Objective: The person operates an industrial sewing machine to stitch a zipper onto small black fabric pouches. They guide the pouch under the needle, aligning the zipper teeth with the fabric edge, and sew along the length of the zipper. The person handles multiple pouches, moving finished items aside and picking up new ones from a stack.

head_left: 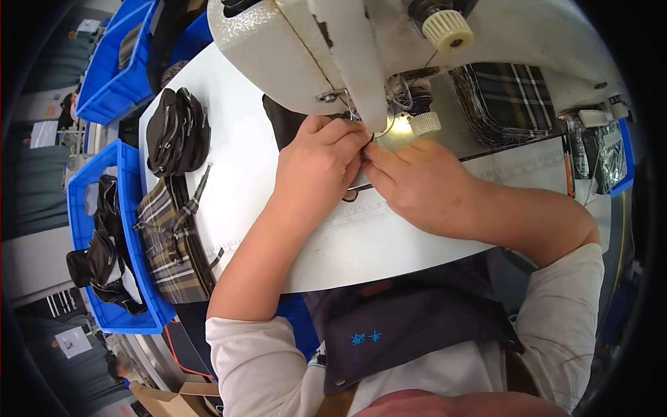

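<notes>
Both hands meet under the white sewing machine (292,55), close to its presser foot and needle. My left hand (318,160) is closed, its fingertips pinching the edge of a dark fabric piece (279,121) that lies partly behind it. My right hand (424,184) is also closed, thumb and forefinger pressed together near a small dark bit of the fabric between the hands. The fingers hide most of what they grip. A small brown-edged loop (351,196) peeks out below the fingertips. The machine's lamp lights the plate just right of the needle.
Plaid fabric panels (504,104) are stacked right of the needle. Dark zippered pouches (178,132) and plaid pieces (177,243) lie at the left table edge. Blue bins (104,313) stand beyond. A ruler strip (306,233) runs along the white tabletop; a blue tray (623,182) is far right.
</notes>
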Available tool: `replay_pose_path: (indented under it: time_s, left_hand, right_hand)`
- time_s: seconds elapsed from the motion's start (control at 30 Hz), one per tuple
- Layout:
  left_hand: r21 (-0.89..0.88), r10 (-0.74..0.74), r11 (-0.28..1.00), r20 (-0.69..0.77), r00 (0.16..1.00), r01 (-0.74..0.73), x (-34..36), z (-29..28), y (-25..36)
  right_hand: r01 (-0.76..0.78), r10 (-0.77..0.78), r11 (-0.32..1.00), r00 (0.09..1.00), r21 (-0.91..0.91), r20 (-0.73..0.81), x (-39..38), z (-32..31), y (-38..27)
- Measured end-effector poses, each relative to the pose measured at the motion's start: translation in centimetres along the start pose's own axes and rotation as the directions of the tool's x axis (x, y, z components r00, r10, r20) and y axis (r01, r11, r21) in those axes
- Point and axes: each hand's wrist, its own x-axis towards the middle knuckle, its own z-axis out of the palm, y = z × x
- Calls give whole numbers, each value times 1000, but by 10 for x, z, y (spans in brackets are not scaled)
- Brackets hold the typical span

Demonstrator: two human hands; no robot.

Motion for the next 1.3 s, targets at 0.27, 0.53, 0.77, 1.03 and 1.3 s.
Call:
replay_pose_path:
  time_s: [0.27,0.53,0.77,1.03,1.3]
  left_hand:
    - [82,-33,996,-8,999,34,2,6,3]
    - [101,-2,995,-18,1000,4,3,3,4]
    - [117,57,992,-75,996,-48,0,1,-2]
    - [82,0,997,-10,1000,1,1,-1,-3]
    - [62,-1,998,-24,1000,2,1,1,0]
  right_hand:
    - [-62,60,998,995,16,83,2,2,4]
    - [-17,16,999,999,-30,-27,4,4,5]
    - [-4,16,992,995,-122,96,2,-2,5]
    - [46,-26,982,994,-184,111,1,-3,3]
    - [29,-12,981,996,-193,88,1,-1,3]
